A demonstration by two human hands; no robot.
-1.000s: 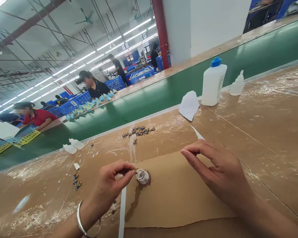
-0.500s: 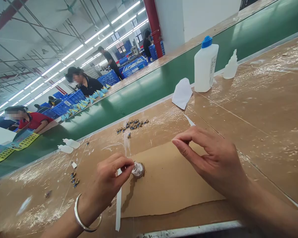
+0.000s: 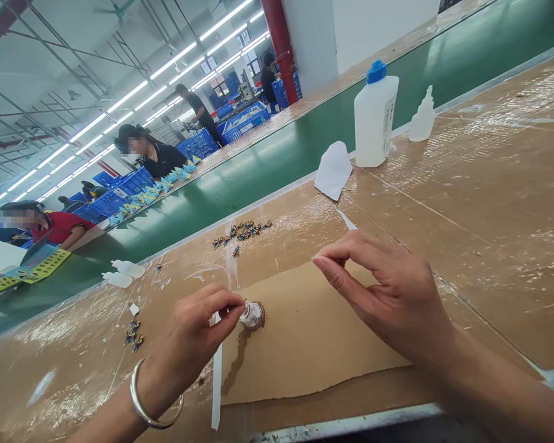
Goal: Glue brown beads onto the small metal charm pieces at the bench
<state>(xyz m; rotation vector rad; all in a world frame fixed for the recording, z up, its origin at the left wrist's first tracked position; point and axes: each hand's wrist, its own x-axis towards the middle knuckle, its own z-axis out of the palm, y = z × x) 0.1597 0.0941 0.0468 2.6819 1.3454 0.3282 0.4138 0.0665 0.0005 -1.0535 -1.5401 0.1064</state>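
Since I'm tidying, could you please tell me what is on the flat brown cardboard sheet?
The sheet bears a small, round, whitish container near its left edge and a dark, elongated stain; the right hand hides its right end.

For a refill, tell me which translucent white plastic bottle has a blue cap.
The tall rectangular bottle; the small upright bottle to its right and two lying bottles show no blue.

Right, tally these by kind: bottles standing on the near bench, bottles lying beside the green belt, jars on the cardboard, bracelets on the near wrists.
Standing bottles: 2
Lying bottles: 2
Jar: 1
Bracelet: 1
Total: 6
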